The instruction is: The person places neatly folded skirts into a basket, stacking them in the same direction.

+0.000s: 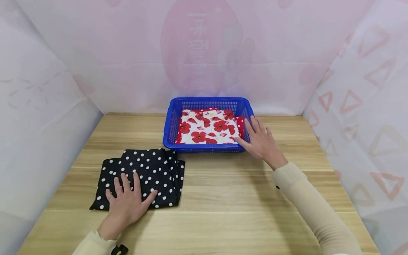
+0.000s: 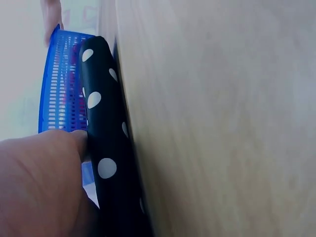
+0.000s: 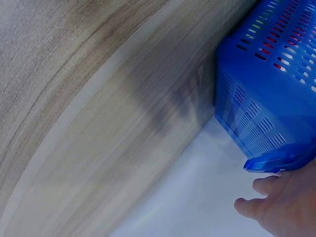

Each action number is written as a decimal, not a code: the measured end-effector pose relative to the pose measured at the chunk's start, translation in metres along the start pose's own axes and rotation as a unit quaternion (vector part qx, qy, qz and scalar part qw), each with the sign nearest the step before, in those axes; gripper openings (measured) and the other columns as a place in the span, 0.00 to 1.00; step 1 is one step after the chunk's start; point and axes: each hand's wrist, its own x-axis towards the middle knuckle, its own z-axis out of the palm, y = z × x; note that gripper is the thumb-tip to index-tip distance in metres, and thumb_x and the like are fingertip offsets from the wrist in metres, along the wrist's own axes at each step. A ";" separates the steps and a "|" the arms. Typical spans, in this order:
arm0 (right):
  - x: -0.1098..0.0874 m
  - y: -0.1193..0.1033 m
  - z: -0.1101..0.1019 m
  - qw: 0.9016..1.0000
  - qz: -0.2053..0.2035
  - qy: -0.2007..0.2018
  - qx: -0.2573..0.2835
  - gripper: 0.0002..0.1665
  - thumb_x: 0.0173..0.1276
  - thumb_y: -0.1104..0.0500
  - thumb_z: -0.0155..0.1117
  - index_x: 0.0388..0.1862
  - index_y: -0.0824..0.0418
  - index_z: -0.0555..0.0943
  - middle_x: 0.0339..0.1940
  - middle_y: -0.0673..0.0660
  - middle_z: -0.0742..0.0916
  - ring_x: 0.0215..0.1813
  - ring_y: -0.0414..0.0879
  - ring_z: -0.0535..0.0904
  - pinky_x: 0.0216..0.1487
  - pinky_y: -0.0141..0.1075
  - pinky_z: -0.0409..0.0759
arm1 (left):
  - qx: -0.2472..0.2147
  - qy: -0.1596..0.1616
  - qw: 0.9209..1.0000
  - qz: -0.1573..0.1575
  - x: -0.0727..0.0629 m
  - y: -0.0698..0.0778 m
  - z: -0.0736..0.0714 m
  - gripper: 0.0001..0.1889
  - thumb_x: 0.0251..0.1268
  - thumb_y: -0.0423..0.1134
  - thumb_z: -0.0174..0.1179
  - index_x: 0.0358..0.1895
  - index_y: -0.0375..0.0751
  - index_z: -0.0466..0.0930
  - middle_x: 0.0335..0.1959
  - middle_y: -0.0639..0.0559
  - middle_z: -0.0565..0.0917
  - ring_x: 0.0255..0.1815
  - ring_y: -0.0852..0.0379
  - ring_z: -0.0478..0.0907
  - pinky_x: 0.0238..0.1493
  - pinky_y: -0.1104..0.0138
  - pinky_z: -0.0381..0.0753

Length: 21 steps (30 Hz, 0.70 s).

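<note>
A folded black cloth with white polka dots (image 1: 153, 170) lies on the left part of the table. My left hand (image 1: 125, 203) rests on its front portion, fingers spread and straight. In the left wrist view the folded edge of the black cloth (image 2: 101, 123) shows as a thick roll beside the hand (image 2: 44, 177). Over the right rim of a blue plastic basket (image 1: 207, 148) my right hand (image 1: 262, 141) reaches, its fingers extended. Inside the basket lies folded white cloth with red flowers (image 1: 207, 127), above red cloth with white dots (image 1: 240, 125).
The wooden table (image 1: 216, 219) runs back to a pale pink patterned backdrop (image 1: 127, 78). Light printed side walls (image 1: 357, 117) stand left and right. The basket sits near the table's back edge, behind and to the right of the black cloth.
</note>
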 end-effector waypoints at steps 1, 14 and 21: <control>0.000 0.000 0.000 1.000 0.000 0.001 -0.001 0.62 0.72 0.18 0.40 0.90 0.54 0.43 0.91 0.61 0.44 0.90 0.66 0.38 0.84 0.73 0.41 | 0.000 0.004 1.000 0.000 -0.001 0.001 0.001 0.61 0.72 0.79 0.41 0.83 0.24 0.46 0.79 0.10 0.43 0.80 0.10 0.40 0.70 0.15 0.45; 0.001 0.001 0.000 1.000 0.001 0.000 -0.004 0.62 0.73 0.19 0.40 0.90 0.55 0.42 0.91 0.62 0.43 0.90 0.66 0.38 0.84 0.73 0.40 | -0.016 0.030 0.999 0.014 -0.019 0.012 0.007 0.62 0.70 0.80 0.43 0.83 0.25 0.46 0.80 0.11 0.42 0.81 0.12 0.39 0.70 0.15 0.41; 0.000 0.002 0.001 1.000 -0.004 -0.003 -0.011 0.61 0.74 0.19 0.38 0.90 0.56 0.44 0.91 0.63 0.45 0.90 0.66 0.38 0.84 0.73 0.43 | -0.011 0.051 0.998 0.029 -0.024 0.022 0.013 0.62 0.68 0.80 0.46 0.83 0.25 0.49 0.81 0.14 0.44 0.83 0.16 0.42 0.73 0.17 0.42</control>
